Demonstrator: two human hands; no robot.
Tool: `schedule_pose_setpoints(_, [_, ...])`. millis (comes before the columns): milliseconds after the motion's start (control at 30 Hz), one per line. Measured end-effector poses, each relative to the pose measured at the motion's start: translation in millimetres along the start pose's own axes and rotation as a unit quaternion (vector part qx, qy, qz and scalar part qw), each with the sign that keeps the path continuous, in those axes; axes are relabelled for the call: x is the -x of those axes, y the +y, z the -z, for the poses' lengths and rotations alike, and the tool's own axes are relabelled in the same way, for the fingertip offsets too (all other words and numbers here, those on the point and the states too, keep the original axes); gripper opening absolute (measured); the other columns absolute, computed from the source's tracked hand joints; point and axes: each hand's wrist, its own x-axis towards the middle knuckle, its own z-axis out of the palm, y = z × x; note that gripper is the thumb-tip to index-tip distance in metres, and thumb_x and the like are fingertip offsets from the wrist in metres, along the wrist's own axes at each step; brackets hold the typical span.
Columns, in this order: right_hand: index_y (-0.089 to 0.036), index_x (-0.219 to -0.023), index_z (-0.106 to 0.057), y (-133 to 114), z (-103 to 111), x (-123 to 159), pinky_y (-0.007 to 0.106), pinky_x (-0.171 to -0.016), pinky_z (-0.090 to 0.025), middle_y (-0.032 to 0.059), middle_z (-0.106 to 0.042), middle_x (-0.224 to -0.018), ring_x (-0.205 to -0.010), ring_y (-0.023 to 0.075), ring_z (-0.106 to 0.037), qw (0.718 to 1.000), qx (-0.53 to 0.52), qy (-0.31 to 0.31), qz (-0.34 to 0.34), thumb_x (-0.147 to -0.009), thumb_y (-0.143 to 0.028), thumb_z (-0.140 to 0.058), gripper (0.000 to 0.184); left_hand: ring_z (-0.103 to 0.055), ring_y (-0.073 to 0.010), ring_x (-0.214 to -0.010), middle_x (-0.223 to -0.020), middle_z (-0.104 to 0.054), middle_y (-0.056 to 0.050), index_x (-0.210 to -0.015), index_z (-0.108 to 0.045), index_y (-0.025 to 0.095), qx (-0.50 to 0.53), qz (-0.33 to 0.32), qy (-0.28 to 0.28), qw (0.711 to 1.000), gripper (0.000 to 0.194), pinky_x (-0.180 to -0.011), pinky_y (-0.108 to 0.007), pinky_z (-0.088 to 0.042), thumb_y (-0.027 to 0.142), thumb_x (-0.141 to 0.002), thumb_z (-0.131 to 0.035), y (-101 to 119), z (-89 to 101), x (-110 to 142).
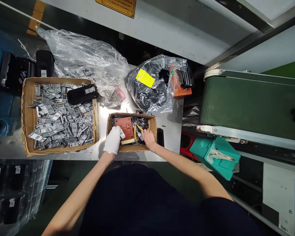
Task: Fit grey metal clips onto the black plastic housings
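My left hand (112, 140), in a white glove, is closed on a small grey metal part (122, 134) at the left side of a small cardboard box (152, 125). My bare right hand (148, 138) reaches into the same box and grips yellow-handled pliers (137, 130). A reddish-brown block (124, 127) sits in the box between both hands, with loose grey parts around it.
A large cardboard box (26, 111) full of grey metal parts lies left, with a black device (82, 94) on its rim. Clear plastic bags (83, 57) and a dark bag with a yellow label (145, 78) stand behind. A green conveyor belt (245, 101) and teal bin (217, 157) are right.
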Motion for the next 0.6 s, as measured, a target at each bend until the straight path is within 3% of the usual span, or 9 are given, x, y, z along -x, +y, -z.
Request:
schedule_pose_setpoints(100, [-0.012, -0.118, -0.064, -2, -5, -5, 0.042, -0.095, -0.053, 0.0096, -0.066, -0.119, -0.109, 0.0236, -0.064, 0.996, 0.083, -0.022, 0.038, -0.098, -0.014, -0.059, 0.021, -0.065, -0.0229, -0.088, -0.107, -0.062, -0.015, -0.11, -0.057, 0.008, -0.087, 0.03, 0.013, 0.996, 0.024, -0.076, -0.033, -0.054, 0.006, -0.098, -0.036, 8, 4.2, -10])
schedule_pose_setpoints(167, [-0.011, -0.118, -0.065, 1, -2, -3, 0.039, -0.09, -0.056, 0.0136, -0.068, -0.116, -0.106, 0.024, -0.065, 0.99, 0.118, -0.03, 0.073, -0.098, -0.009, -0.056, 0.022, -0.066, -0.0271, -0.095, -0.11, -0.062, -0.019, -0.119, -0.054, 0.004, -0.133, 0.031, 0.016, 0.99, 0.031, -0.076, -0.035, -0.055, 0.007, -0.099, -0.031, 11, 5.3, -16])
schedule_pose_setpoints(267, [-0.009, -0.116, -0.067, 9, 15, 6, 0.035, -0.092, -0.055, 0.0202, -0.066, -0.119, -0.111, 0.0256, -0.063, 0.978, 0.143, -0.031, 0.147, -0.092, 0.002, -0.05, 0.031, -0.066, -0.0293, -0.101, -0.114, -0.061, -0.022, -0.127, -0.05, 0.001, -0.185, 0.011, 0.011, 0.983, 0.038, -0.077, -0.035, -0.055, 0.006, -0.099, -0.025, 11, 3.2, -23])
schedule_pose_setpoints(367, [-0.01, -0.118, -0.068, 17, 41, 10, 0.032, -0.094, -0.052, 0.0185, -0.064, -0.121, -0.113, 0.0248, -0.062, 0.964, 0.15, -0.024, 0.217, -0.09, 0.007, -0.048, 0.039, -0.066, -0.0279, -0.1, -0.114, -0.062, -0.022, -0.128, -0.05, 0.003, -0.219, -0.017, -0.006, 0.975, 0.039, -0.077, -0.034, -0.056, 0.003, -0.098, -0.026, 8, -0.1, -28])
schedule_pose_setpoints(467, [-0.01, -0.137, -0.057, 16, 68, 0, 0.036, -0.096, -0.05, 0.0188, -0.063, -0.121, -0.115, 0.0262, -0.061, 0.952, 0.152, -0.002, 0.264, -0.091, 0.008, -0.043, 0.052, -0.067, -0.0274, -0.099, -0.112, -0.063, -0.021, -0.125, -0.052, 0.004, -0.245, -0.026, -0.019, 0.969, 0.039, -0.078, -0.034, -0.056, 0.002, -0.097, -0.025, 7, -0.7, -27])
schedule_pose_setpoints(600, [-0.005, -0.153, -0.034, -9, 90, -22, 0.036, -0.099, -0.049, 0.0234, -0.055, -0.138, -0.124, 0.0272, -0.058, 0.934, 0.151, 0.048, 0.322, -0.094, 0.007, -0.033, 0.061, -0.067, -0.0274, -0.099, -0.112, -0.063, -0.021, -0.125, -0.052, 0.005, -0.266, -0.028, -0.028, 0.963, 0.039, -0.078, -0.034, -0.056, 0.002, -0.098, -0.023, 8, 1.4, -22])
